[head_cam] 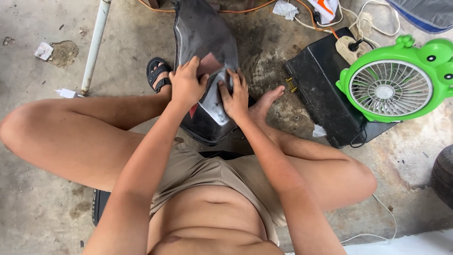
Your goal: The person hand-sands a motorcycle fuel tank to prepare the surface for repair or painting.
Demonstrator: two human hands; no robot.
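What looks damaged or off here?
The black panel has a dull, pale scuffed patch between the left hand and right hand. Crumpled paper scraps and a dark stain mark the floor at far left.
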